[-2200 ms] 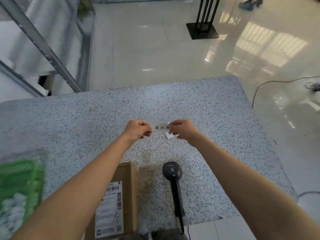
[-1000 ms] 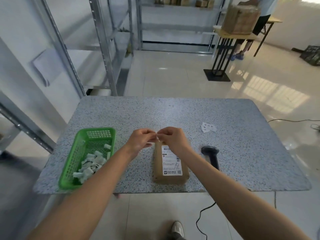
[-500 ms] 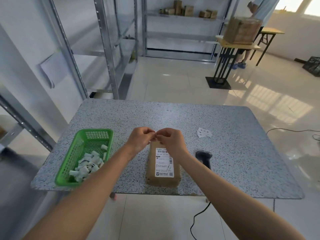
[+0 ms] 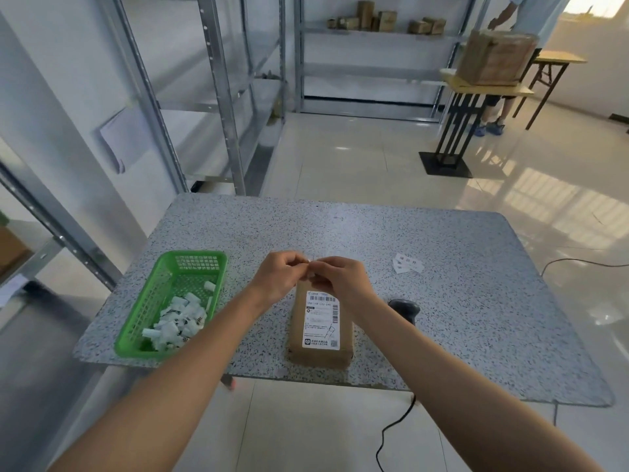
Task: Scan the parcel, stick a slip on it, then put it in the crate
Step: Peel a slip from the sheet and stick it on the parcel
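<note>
Hands pinched together over the brown cardboard parcel (image 4: 320, 332): left hand (image 4: 279, 277) and right hand (image 4: 340, 281) both grip a tiny white slip (image 4: 310, 267).

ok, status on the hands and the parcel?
Left hand and right hand pinched together on a small slip above the parcel's far end. Parcel flat on table, label up, slip not yet stuck. Nothing blocking.

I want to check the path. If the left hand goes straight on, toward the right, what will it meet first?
The right hand: the left hand points at it, fingertips seemingly almost touching above the parcel.
</note>
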